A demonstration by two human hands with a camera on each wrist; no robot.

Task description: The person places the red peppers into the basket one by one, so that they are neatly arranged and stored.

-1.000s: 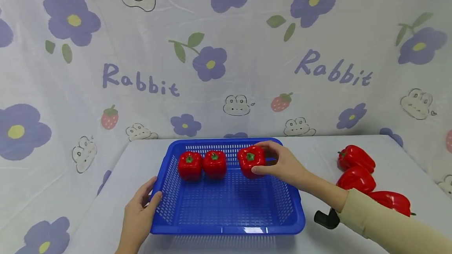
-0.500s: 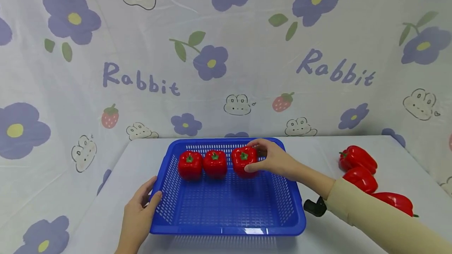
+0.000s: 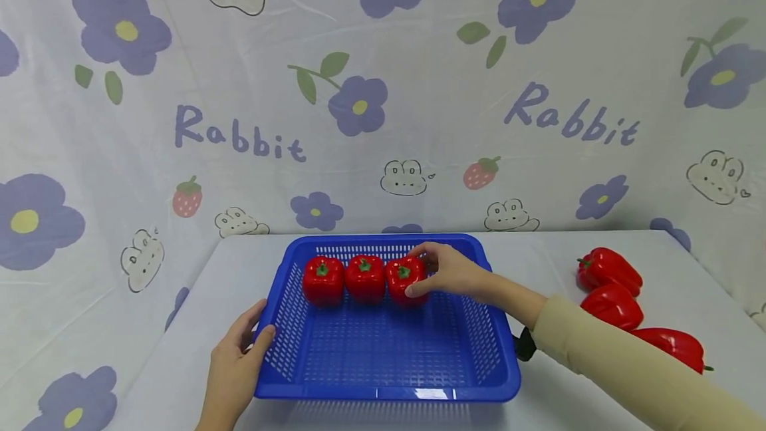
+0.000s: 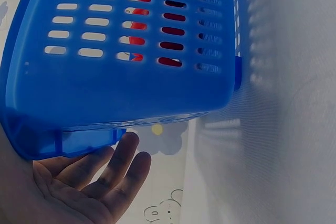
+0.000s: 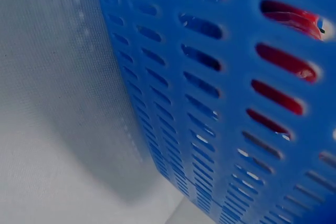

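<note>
In the head view my right hand (image 3: 451, 273) grips a red bell pepper (image 3: 397, 275) by its right side, stem up, in the back of a blue plastic basket (image 3: 383, 391). Two more bell peppers stand left of it in a row: a middle one (image 3: 365, 285) and a left one (image 3: 323, 288). My left hand (image 3: 236, 358) holds the basket's left rim. In the left wrist view the fingers (image 4: 126, 171) bend beside the basket wall (image 4: 115, 93). The right wrist view shows the slotted basket wall (image 5: 173, 98), red showing through; that hand is out of sight there.
Several red bell peppers lie on the white table (image 3: 550, 258) to the right: one at the back (image 3: 609, 270), one in the middle (image 3: 613, 306), one nearer (image 3: 673, 344). A black object (image 3: 524, 344) is partly hidden by the sleeve. A patterned cloth (image 3: 443, 118) hangs behind.
My right hand has moved left and slightly down with its bell pepper, which is now close beside the middle one. My left hand stays at the rim.
</note>
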